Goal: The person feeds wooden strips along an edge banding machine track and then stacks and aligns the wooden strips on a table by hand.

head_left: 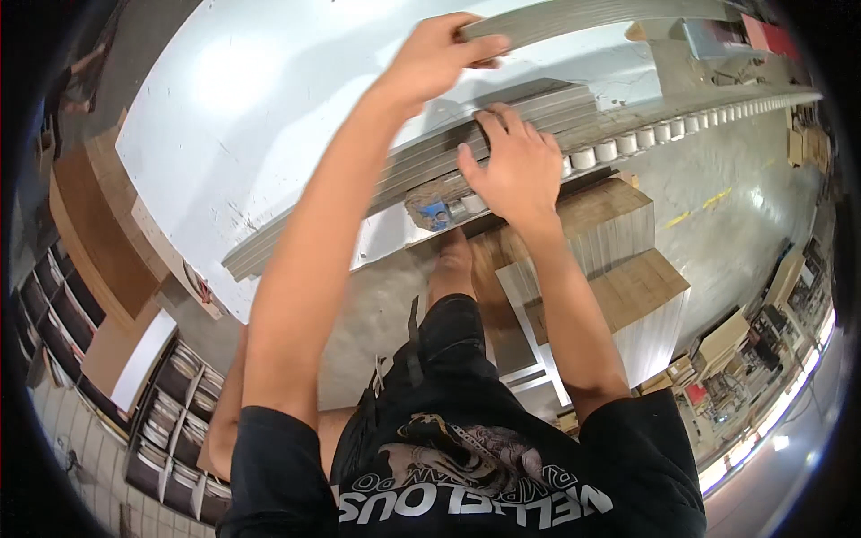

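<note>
Left hand [444, 58]: fingers pinching the left end of a long grey strip [610, 18], beyond the stack. Right hand [520, 170]: fingers loosely spread, seemingly resting on the stack of grey strips [430, 154]. White counter [224, 134] beneath stack; roller rail [664, 134] to its right. Advisable: steady stack lightly, support strip's far end against sagging.

Black short-sleeved T-shirt [502, 417] with a mauve-and-brown graphic [475, 457] and large white lettering [471, 508]; black shorts [453, 341], a dark dangling strap [413, 320], pale drawstring [378, 374]. Left hand [448, 49] and right hand [517, 166] bare.
</note>
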Tool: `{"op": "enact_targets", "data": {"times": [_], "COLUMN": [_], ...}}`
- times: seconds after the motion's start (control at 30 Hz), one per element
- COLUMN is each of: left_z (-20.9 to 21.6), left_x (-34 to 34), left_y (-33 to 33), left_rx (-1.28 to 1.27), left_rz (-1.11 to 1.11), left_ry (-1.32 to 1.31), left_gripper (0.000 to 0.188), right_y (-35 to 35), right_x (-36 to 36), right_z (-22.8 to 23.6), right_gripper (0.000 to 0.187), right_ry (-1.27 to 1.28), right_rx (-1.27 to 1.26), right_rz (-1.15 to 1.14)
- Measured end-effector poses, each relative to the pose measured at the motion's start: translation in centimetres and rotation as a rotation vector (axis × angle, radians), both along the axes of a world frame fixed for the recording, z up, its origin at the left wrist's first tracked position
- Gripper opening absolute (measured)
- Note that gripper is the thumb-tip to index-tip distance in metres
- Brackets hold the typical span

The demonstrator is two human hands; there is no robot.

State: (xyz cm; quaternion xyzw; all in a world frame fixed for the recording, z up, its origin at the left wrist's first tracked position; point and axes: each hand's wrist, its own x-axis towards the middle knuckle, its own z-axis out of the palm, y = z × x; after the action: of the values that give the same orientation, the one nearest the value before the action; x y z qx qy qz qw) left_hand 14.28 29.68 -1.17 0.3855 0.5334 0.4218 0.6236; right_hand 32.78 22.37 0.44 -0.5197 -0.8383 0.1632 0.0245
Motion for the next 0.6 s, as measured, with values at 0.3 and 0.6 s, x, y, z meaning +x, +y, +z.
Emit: {"op": "enact_targets", "data": {"times": [0.3, 0.6], "left_z": [-1.6, -1.1], "left_x": [-22.7, -29.2], "left_y": [-23.1, -40.3], "left_rx": [-0.175, -0.2], "left_rz": [0.089, 0.148], "left_ry": [0.866, 1.188], "left_gripper": [0.039, 0.03], "right_y": [0.2, 0.1], "right_x": [-0.3, -0.6], "right_z": [0.4, 0.6], "right_gripper": [0.045, 0.035], "right_ry": [-0.055, -0.015], "right_rx": [-0.042, 0.03], "right_rz": [0.008, 0.011]}}
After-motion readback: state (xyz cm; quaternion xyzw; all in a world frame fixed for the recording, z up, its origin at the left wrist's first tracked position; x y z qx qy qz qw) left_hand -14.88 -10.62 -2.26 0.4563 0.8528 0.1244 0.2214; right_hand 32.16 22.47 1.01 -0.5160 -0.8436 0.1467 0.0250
